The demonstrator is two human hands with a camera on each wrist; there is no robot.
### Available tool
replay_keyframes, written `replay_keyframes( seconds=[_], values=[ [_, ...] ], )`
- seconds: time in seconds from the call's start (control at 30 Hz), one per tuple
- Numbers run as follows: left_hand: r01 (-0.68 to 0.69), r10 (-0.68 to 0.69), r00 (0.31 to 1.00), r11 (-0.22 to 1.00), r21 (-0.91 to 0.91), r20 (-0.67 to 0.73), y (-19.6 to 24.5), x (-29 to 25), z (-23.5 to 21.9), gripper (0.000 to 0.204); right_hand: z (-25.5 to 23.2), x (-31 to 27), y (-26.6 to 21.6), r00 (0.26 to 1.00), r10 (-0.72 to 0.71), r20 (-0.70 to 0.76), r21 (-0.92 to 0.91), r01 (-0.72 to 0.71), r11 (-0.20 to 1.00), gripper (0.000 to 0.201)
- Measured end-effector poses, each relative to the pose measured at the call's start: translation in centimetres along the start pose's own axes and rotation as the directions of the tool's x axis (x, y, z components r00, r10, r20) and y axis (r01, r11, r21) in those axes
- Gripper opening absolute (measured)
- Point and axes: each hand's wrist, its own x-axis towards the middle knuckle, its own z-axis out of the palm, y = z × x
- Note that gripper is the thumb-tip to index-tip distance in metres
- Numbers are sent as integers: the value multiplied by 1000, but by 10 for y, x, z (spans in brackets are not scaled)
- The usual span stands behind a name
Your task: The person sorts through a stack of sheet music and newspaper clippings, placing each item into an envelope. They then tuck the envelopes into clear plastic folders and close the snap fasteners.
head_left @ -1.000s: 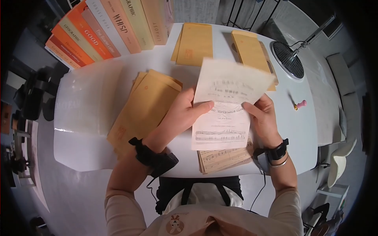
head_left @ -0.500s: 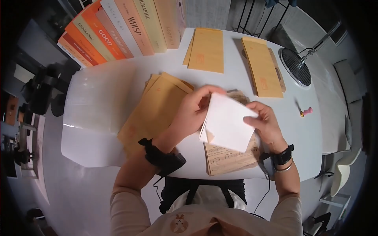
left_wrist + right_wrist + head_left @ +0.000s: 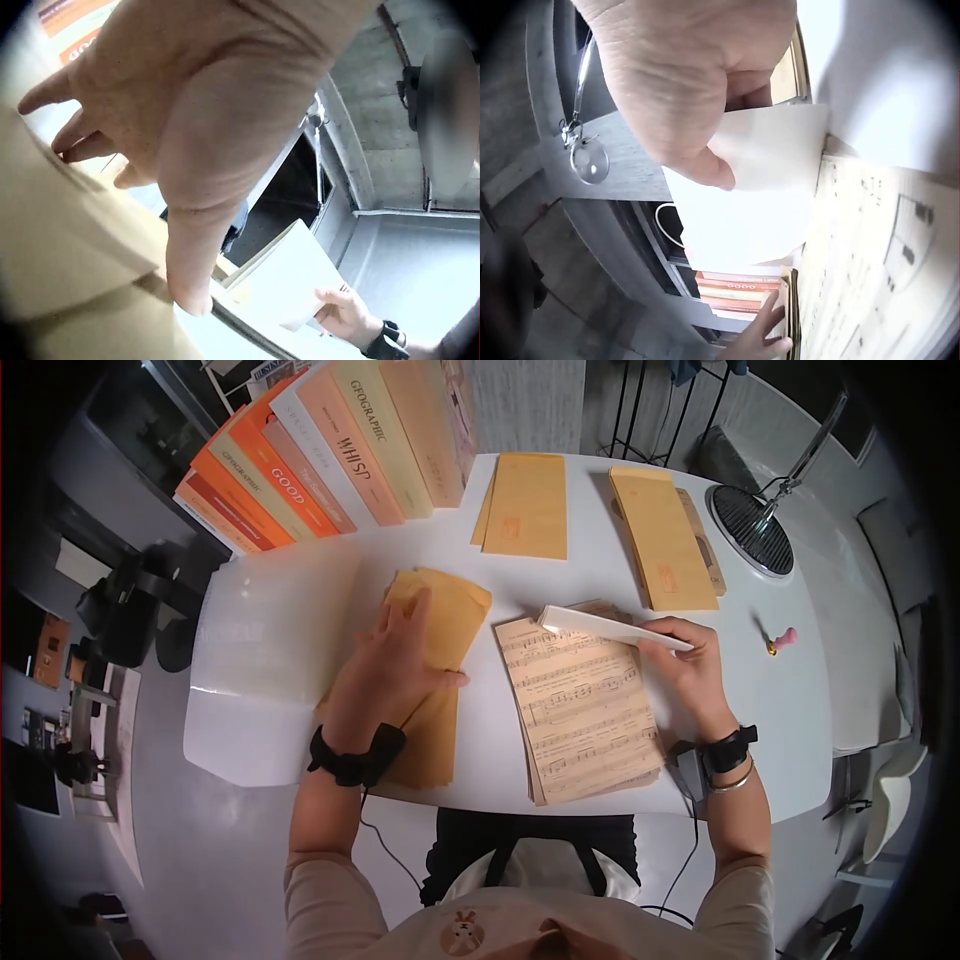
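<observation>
Soft light falls across the table [image 3: 745, 710], with mild glare on the clear plastic [image 3: 270, 630] at left. Black corners and fisheye bending edge the head view; both wrist views glare, bleaching the folded paper [image 3: 750, 217].

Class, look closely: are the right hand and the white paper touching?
Touching: the right wrist view shows the right hand with its thumb on the white paper.

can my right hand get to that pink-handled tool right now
Likely yes: only bare tabletop shows between your right hand and the pink-handled tool. That hand pinches the folded white paper, though, so might need freeing.
</observation>
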Motion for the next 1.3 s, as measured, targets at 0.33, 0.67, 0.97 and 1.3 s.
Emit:
replay_keyframes(
  seconds=[0.33,0.67,0.97,1.3],
  values=[
    [3,-4,1000,1000,-26,-24,-3,7,5,102,-3,1,6,999,13,-45,148,-6,989,19],
    [-84,84,996,996,19,21,29,-1,9,102,-1,-2,-4,991,-49,-127,207,75,975,20],
    [-227,229,967,973,32,-115,50,-2,-4,99,5,-7,-19,976,-65,-209,238,115,965,21],
    [-358,376,913,924,132,-157,67,-4,6,95,9,-13,-17,954,-149,-261,82,176,981,22]
  ],
)
